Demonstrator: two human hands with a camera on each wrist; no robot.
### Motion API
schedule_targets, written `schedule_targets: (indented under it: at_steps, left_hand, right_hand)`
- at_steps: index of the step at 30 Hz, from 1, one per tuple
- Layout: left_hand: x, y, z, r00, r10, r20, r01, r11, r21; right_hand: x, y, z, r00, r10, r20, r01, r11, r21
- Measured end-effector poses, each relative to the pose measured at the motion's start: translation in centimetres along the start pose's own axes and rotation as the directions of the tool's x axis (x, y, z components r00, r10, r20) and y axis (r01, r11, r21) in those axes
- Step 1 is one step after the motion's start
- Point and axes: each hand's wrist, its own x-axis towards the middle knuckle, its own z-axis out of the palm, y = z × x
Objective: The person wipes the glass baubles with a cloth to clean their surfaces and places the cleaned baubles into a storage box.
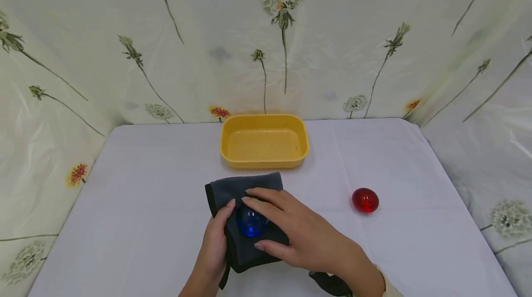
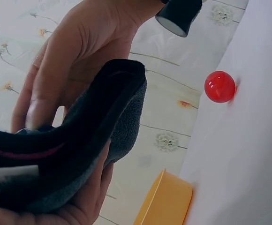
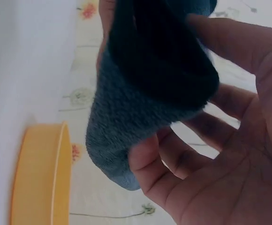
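In the head view, my left hand (image 1: 213,244) holds a folded dark grey cloth (image 1: 255,260) with black edging, its thumb lying over the near-left edge. On top of the cloth sits a clear blue ball (image 1: 251,227). From the right, my right hand (image 1: 309,232) spans the blue ball, fingertips at its upper side and thumb at its lower right. Both wrist views show the cloth (image 2: 126,126) raised off the table; the blue ball is mostly hidden there. Right-hand fingers (image 3: 150,164) also lie against the cloth in the right wrist view.
A yellow rectangular tray (image 1: 263,165) stands at the table's back edge, beyond the cloth. To the right of my hands lies a shiny red ball (image 1: 365,200). White cloth covers the table (image 1: 145,204), and a flower-patterned sheet (image 1: 199,57) hangs behind and at the sides.
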Motion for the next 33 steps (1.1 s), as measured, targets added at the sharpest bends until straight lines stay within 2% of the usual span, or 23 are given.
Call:
schedule_targets:
  at_steps: [3, 7, 14, 18, 21, 26, 33]
  left_hand:
    - [0.0, 0.0, 0.0, 1.000, -0.004, 0.002, 0.004, 1.000, -0.017]
    - [0.0, -0.1, 0.0, 1.000, -0.003, 0.006, 0.003, 1.000, -0.022]
    - [0.1, -0.1, 0.2, 1.000, -0.009, 0.007, 0.010, 0.999, -0.031]
    - [0.1, -0.1, 0.2, 1.000, -0.005, -0.005, 0.005, 1.000, -0.021]
    - [0.1, 0.0, 0.2, 1.000, 0.005, -0.008, -0.006, 1.000, -0.019]
    - [0.1, 0.0, 0.0, 1.000, 0.028, 0.002, -0.028, 0.999, -0.017]
    - [0.1, 0.2, -0.1, 1.000, 0.003, -0.014, -0.003, 1.000, -0.017]
  right_hand:
    - [-0.1, 0.2, -0.3, 1.000, 0.004, 0.031, -0.005, 1.000, 0.029]
    - [0.0, 0.3, -0.1, 1.000, 0.009, 0.004, -0.010, 1.000, 0.023]
    - [0.8, 0.3, 1.1, 0.988, 0.000, -0.155, -0.019, 0.992, -0.122]
    - [1.0, 0.4, 1.7, 0.977, -0.013, -0.213, -0.020, 0.988, -0.152]
    - [0.9, 0.5, 1.6, 0.981, -0.006, -0.194, -0.016, 0.994, -0.113]
    - [0.5, 0.6, 0.9, 0.993, -0.012, -0.115, 0.010, 1.000, -0.019]
    - [0.2, 0.8, 0.2, 0.997, -0.068, -0.039, 0.069, 0.997, 0.034]
